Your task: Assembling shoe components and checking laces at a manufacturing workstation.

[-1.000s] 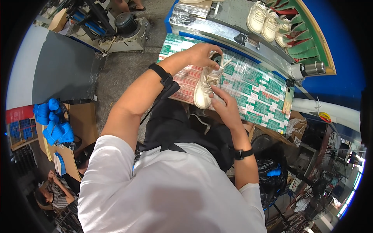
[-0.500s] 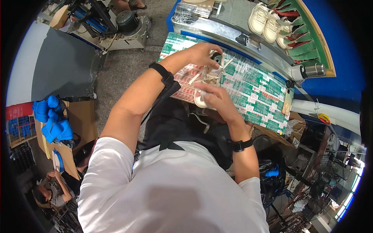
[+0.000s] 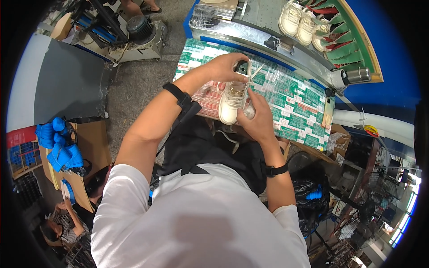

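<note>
A cream lace-up sneaker [image 3: 230,103] rests on the taped bench top [image 3: 290,100], its toe toward me. A dark insert with a round hole [image 3: 242,68] shows in its opening. My left hand [image 3: 227,68] is curled round the heel and collar at the far end. With thumb near the toe and index finger up by the laces, my right hand [image 3: 260,115] grips the shoe's right side. Loose white lace ends [image 3: 255,73] stick up beside the collar. Some of the right fingers are hidden.
Beyond the bench runs a metal machine bed [image 3: 263,38] with several cream shoes [image 3: 297,22] beside green flaps [image 3: 344,42]. A metal cylinder [image 3: 359,75] juts out at right. Blue bundles [image 3: 65,145] lie at left, near a seated person [image 3: 67,223]. A fan [image 3: 362,210] stands at right.
My right hand has moved from over the toe and laces to the shoe's right side, uncovering the upper. The shoe now sits straighter, while my left hand stays at the heel.
</note>
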A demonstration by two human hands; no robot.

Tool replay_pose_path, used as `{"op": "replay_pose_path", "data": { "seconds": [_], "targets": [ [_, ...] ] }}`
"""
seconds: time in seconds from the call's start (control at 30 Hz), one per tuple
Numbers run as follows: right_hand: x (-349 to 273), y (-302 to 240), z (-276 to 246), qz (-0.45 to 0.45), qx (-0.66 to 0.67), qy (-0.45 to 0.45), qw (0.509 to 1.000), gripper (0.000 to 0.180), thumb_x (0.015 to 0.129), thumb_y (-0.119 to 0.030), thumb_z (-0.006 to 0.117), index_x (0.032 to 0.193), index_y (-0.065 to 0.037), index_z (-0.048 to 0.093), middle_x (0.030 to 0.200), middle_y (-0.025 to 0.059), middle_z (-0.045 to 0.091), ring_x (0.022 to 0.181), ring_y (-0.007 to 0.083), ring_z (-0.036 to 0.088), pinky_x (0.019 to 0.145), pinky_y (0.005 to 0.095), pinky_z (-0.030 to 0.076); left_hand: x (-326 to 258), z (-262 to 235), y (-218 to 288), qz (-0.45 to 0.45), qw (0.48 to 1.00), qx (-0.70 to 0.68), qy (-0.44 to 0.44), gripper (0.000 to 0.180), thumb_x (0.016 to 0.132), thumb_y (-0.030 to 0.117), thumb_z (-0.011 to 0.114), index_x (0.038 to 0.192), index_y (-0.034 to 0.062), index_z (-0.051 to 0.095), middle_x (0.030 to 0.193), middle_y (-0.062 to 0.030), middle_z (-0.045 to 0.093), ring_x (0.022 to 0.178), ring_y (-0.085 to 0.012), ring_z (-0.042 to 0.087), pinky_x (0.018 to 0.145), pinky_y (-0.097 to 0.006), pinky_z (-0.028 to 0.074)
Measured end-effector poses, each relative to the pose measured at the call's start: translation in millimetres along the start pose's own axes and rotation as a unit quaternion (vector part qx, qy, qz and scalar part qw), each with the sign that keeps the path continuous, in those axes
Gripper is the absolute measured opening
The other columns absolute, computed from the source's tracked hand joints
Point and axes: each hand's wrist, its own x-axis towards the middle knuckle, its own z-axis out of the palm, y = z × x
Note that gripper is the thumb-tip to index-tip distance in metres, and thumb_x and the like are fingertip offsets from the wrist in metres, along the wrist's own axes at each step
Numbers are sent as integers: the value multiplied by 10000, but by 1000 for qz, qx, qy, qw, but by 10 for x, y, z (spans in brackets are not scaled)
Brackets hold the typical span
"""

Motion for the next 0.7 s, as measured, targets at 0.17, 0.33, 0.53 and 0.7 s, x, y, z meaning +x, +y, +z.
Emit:
{"op": "replay_pose_path", "data": {
  "seconds": [0.17,0.33,0.53,0.7],
  "targets": [
    [-70,-85,-176,-40,-172,-28,984,752,812,-299,828,1425,96,642,1084,246,693,1026,448,682,943,532,539,63,90,-81,18,999,6,28,741,885,332,928,1529,132,619,1478,-161,688,1364,-325,660,1146,-421,528],
    [-353,-265,-836,88,-264,-64,958,731,822,-295,831,1420,85,651,1099,254,712,1065,453,692,959,524,546,-32,-1,-166,-13,999,-28,42,735,843,386,940,1462,98,669,1399,-195,717,1301,-356,694,1104,-441,553],
    [-258,-8,-327,49,-1,2,999,718,830,-257,833,1424,97,641,1163,250,712,1094,417,704,982,467,558,84,77,-29,15,998,24,47,694,869,286,929,1479,94,659,1447,-151,706,1334,-315,670,1121,-413,536],
    [-61,118,127,28,13,34,999,758,864,-197,800,1532,75,565,1235,220,670,1159,374,667,1044,444,525,-13,98,51,-23,999,-28,41,701,890,283,912,1513,129,632,1364,-177,719,957,-241,761,859,-371,623]
  ]
}}
